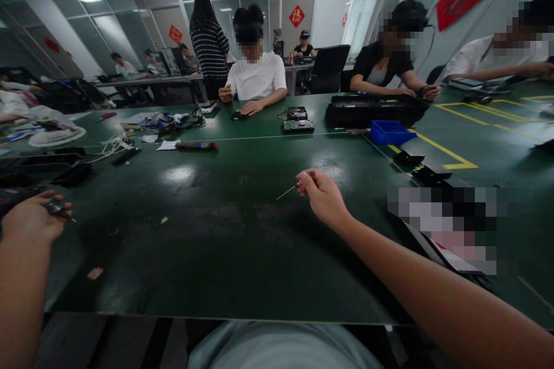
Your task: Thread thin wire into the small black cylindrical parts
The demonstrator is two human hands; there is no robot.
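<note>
Green desk (216,277), glossy in spots, yellow lines (461,166) far R. I see a blue bin (392,133) nr a long black casing (367,113), 2 drive-like units (298,126), tangled cables (167,121), a pen-shaped tool (196,145) w/ white paper (167,145) beside it, a small scrap (95,273) nr the front edge.

The bare left forearm (23,288) rises past the left end of the front edge of the worktop (208,277), its left hand (34,216) in from that edge with fingers curled into a grip; the bare right forearm (415,271) slants in across the front edge's right end, the right hand (324,193) over the worktop's middle, thumb and fingertips pinched together
</note>
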